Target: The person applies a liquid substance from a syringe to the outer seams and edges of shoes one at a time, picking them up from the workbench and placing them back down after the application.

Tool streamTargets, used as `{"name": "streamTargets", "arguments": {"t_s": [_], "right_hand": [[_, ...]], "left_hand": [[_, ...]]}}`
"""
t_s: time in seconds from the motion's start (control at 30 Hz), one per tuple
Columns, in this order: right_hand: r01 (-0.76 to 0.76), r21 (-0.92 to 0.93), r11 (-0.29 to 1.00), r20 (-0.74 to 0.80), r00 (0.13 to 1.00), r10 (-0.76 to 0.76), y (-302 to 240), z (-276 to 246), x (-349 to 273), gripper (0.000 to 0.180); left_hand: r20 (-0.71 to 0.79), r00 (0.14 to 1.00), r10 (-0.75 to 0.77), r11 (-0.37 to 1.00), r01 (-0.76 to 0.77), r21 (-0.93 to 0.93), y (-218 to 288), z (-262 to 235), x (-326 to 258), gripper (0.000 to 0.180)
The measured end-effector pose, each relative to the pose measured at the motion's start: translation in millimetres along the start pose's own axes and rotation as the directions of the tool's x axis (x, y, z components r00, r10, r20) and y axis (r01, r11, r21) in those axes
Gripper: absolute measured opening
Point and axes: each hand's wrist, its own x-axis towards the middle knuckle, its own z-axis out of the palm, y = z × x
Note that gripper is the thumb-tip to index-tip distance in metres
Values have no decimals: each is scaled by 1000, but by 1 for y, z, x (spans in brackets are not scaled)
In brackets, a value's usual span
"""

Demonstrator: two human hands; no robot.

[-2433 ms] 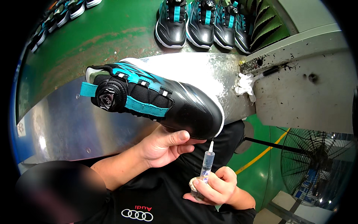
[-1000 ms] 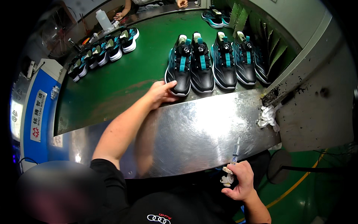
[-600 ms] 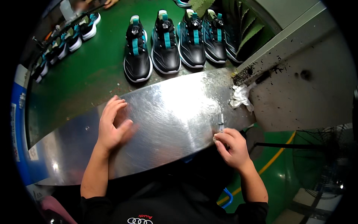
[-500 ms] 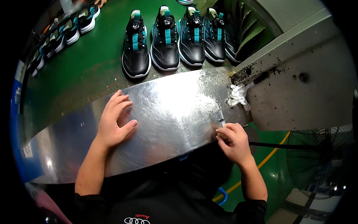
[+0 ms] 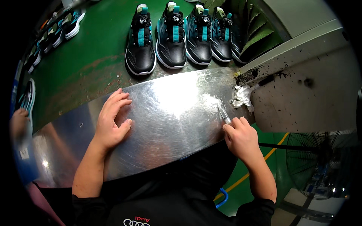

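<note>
My right hand [image 5: 243, 137] is closed around a slim clear syringe [image 5: 225, 115] at the right end of a shiny metal plate [image 5: 162, 139]. Its narrow tip points up and left, toward a whitish scuffed patch on the plate. The back end of the syringe is hidden in my fingers. My left hand [image 5: 109, 126] rests on the left-middle of the plate, fingers spread and slightly bent, holding nothing.
Several black and teal sneakers [image 5: 141, 54] stand in a row beyond the plate on a green surface. Crumpled white tissue [image 5: 242, 97] and a dark handle [image 5: 266, 80] lie at the right, beside a stained grey panel [image 5: 301, 101]. At far left, another person's hand [image 5: 19, 126] touches a shoe [image 5: 28, 100].
My right hand has turned over the syringe, knuckles now up, and its tip leans further left. My left hand stays open. Another person's hand and a shoe have appeared at far left.
</note>
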Motion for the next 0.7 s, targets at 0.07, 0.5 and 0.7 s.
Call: {"name": "streamTargets", "arguments": {"t_s": [0.07,0.5,0.7], "right_hand": [[-2,10,1000,35,999,1,-5,-7,-3,14],[-336,709,620,248,942,227,8,0,1,16],[-474,852,223,425,875,233,6,0,-9,11]], "left_hand": [[9,1000,1,1000,-1,13,-1,-1,-1,40],[16,1000,-3,1000,3,5,1,6,4,36],[-60,998,-3,999,0,-51,-22,-4,-3,30]]}}
